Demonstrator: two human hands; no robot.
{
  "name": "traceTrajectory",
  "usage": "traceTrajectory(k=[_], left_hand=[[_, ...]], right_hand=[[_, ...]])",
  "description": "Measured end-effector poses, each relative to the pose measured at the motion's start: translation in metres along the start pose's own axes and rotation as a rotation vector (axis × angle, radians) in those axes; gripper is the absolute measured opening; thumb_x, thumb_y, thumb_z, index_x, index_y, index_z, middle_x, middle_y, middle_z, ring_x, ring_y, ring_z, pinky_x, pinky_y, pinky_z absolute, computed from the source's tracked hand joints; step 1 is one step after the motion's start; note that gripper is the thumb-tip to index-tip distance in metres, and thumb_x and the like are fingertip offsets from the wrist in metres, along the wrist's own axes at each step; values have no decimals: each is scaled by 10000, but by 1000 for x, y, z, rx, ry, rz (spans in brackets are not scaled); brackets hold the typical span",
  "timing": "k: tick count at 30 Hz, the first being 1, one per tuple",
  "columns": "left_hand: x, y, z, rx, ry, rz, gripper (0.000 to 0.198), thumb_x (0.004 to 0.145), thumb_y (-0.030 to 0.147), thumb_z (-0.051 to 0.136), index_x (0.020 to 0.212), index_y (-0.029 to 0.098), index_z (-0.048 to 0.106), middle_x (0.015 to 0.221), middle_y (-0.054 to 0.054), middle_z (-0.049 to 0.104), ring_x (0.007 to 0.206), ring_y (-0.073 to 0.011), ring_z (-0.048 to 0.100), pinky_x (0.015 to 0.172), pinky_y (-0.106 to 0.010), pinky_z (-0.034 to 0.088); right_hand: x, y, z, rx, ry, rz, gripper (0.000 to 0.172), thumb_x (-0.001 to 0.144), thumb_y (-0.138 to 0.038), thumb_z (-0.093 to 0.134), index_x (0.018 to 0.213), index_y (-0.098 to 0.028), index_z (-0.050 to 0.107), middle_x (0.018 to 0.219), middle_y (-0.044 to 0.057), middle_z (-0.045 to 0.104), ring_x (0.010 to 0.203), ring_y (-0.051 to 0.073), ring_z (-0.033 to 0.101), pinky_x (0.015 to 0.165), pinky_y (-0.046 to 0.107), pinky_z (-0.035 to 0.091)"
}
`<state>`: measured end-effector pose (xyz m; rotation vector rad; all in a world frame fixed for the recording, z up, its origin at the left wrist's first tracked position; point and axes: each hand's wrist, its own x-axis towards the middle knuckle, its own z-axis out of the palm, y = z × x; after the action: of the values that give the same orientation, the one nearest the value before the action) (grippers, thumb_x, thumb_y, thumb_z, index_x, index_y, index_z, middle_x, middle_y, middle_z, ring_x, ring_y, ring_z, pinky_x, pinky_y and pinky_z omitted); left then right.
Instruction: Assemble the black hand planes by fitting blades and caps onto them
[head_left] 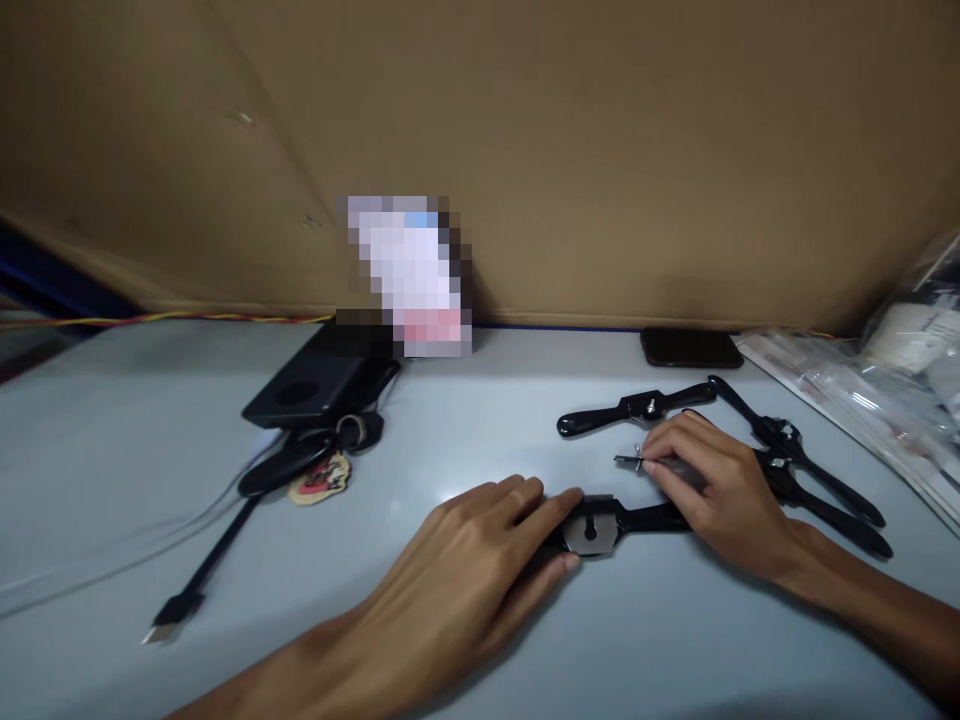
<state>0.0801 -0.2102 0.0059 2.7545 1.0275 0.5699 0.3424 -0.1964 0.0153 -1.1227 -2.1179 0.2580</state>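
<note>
A black spokeshave lies on the table, its flat metal blade with a keyhole slot facing up. Fingers and thumb of my left hand close around its left side, hiding that handle. Above the other handle, my right hand pinches a small metal screw with a thin dark plate on it. This piece is held apart from the blade. Behind and beside my right hand lie more black spokeshaves: one farther back, another at the right, and a third partly covered by the hand.
A dark phone lies near the cardboard wall. Clear plastic packaging occupies the right side. On the left are a black box-like device, a short cable and a keyring charm. A blurred-out upright object stands behind.
</note>
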Motion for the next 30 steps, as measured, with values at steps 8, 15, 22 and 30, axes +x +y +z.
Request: traceTrajectory(k=[8, 15, 22, 30], left_hand=[[-1, 0, -1, -49, 4, 12, 291, 1013, 280, 505, 1281, 181, 562, 924, -62, 716, 744, -217, 690, 638, -332, 550], [-5, 2, -1, -149, -30, 76, 255, 983, 219, 547, 1229, 233, 486, 877, -11, 698, 695, -190, 674, 595, -292, 528], [-6, 4, -1, -70, -22, 164, 109, 993, 255, 553, 1081, 223, 497, 796, 3, 672, 616, -188, 629, 542, -305, 507], [-2, 4, 0, -20, 64, 257, 185, 1097, 342, 384, 1088, 203, 507, 721, 13, 643, 537, -167, 585, 478, -298, 477]], right_hand=[[-6, -7, 1, -67, -65, -127, 137, 994, -140, 551, 980, -155, 687, 953, 96, 673, 889, 222, 599, 784, 390, 530], [-7, -20, -6, 167, -66, -112, 152, 1030, -200, 535, 1111, -175, 661, 968, 78, 709, 904, 210, 619, 778, 364, 542], [-8, -23, -10, 226, -336, -177, 279, 1088, -298, 446, 1247, -167, 635, 950, 71, 728, 987, 218, 599, 875, 388, 522], [-12, -18, -8, 200, -194, -333, 320, 1099, -280, 401, 1250, -132, 641, 987, 108, 729, 1023, 232, 606, 875, 411, 520]])
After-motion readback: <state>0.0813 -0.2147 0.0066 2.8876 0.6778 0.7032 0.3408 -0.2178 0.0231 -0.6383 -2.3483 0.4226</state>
